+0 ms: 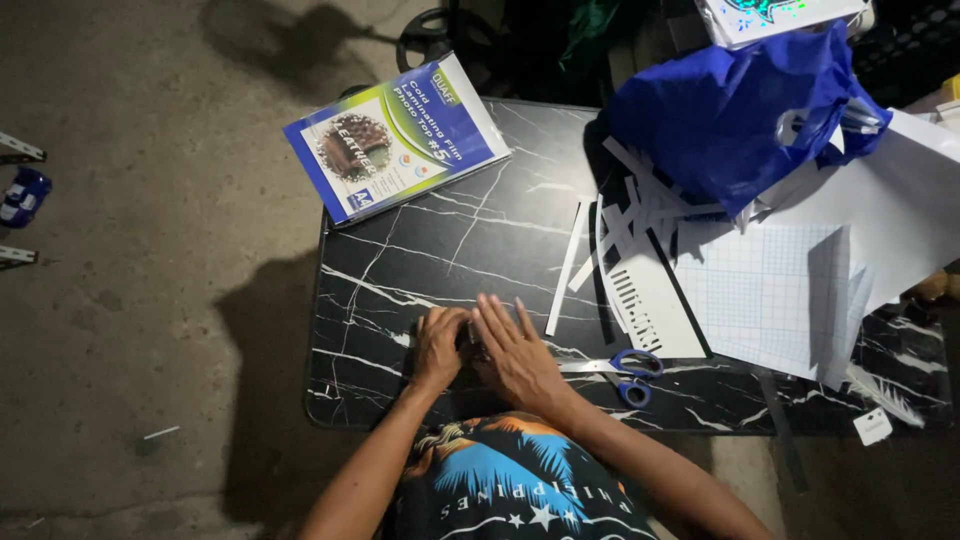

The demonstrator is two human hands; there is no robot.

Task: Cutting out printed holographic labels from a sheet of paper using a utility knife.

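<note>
My left hand (438, 347) and my right hand (512, 350) meet at the near edge of a black marble-patterned table (440, 240). Together they cover a small dark object (473, 343) pressed between them; its kind is hidden by my fingers. The left hand's fingers curl around it. The right hand's fingers lie spread flat over it. Blue-handled scissors (625, 369) lie on the table just right of my right hand.
A blue and white pack of film sheets (395, 138) overhangs the table's far left corner. White paper strips (620, 225), a gridded sheet (765, 290) and a blue plastic bag (740, 110) crowd the right side. Concrete floor (150, 250) lies to the left.
</note>
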